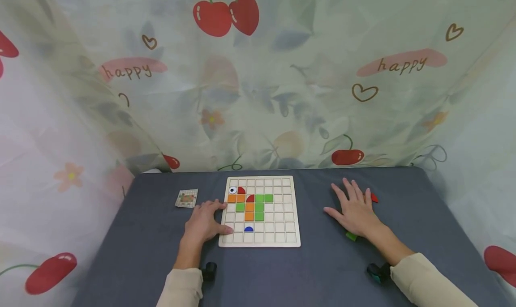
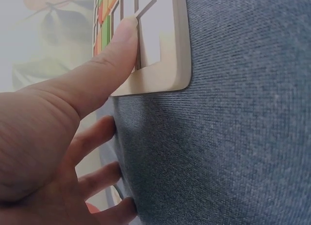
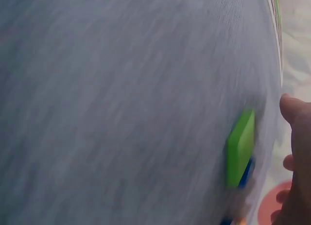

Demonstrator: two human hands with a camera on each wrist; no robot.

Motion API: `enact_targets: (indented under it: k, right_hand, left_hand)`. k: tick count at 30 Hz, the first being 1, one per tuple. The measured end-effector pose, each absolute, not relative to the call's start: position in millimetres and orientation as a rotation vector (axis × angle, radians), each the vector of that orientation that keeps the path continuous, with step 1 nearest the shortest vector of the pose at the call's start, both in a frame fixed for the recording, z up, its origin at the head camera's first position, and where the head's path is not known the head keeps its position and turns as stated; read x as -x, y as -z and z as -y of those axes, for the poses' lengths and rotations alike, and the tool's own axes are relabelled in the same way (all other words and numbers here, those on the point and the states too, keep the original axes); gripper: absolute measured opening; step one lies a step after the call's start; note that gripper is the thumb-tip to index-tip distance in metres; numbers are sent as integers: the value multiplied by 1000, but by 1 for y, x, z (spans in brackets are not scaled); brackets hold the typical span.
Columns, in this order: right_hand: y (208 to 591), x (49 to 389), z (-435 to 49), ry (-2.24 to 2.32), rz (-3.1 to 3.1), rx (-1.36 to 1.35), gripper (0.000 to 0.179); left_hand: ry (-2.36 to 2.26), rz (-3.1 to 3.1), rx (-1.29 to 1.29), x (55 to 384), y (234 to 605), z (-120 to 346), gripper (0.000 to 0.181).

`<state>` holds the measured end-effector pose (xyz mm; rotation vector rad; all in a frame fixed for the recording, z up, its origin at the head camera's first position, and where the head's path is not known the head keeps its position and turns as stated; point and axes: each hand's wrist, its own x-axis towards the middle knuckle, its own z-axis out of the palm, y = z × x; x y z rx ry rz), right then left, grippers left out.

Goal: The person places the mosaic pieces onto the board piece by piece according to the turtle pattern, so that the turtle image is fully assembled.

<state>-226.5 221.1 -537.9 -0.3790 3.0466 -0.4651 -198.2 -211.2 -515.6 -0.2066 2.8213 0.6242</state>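
Observation:
A cream gridded board point(image 1: 282, 230) lies on the dark grey cloth. Orange, green and red pieces fill several cells of its upper left part, with a round eye piece point(image 1: 232, 190) in the corner and a blue half-circle point(image 1: 248, 229) lower down. My left hand point(image 1: 203, 222) rests at the board's left edge. Its thumb point(image 2: 109, 60) lies over the near corner; the other fingers touch the cloth beside it. On the right, my right hand point(image 1: 354, 214) hovers with fingers spread over loose pieces, partly hiding them. A green block point(image 3: 240, 149) and a red piece point(image 1: 374, 198) show around it.
Left of the board lies a small printed card point(image 1: 187, 198), just beyond my left hand. A patterned curtain point(image 1: 262, 96) hangs behind the table and along both sides. A blue piece point(image 3: 247, 173) sits beside the green block in the right wrist view.

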Motion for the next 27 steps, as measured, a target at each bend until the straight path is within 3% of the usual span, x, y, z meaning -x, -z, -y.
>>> enact_targets:
  k: [10, 27]
  right_hand:
    - [538, 225, -269, 583, -3028, 290, 77]
    - [547, 228, -293, 582, -3085, 244, 39]
  left_hand:
    - [-631, -2817, 223, 198, 515, 210, 87]
    - [-650, -2801, 229, 199, 515, 211, 87]
